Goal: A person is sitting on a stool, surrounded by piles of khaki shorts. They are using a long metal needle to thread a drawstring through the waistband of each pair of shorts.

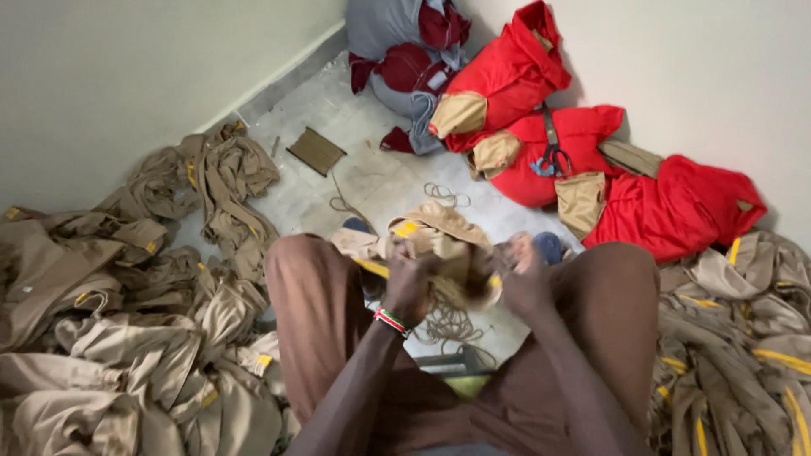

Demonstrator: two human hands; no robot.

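Pale tiled floor (372,181) in a room corner, grey walls. Khaki garments heaped on left (127,338) & right (735,355). Red bundles w/ tan patches (591,169) against the far wall, grey-maroon bundle (405,59) behind, black scissors (553,159) on the red one. Person seated, knees apart in brown trousers. Left hand (411,283), beaded wristband (390,321), fingers curled tight on a folded khaki garment (435,241) held betw. the knees. Right hand (522,274) grips its other end, fingers closed. Tan cord (452,325) hangs below the hands, coiled on floor.
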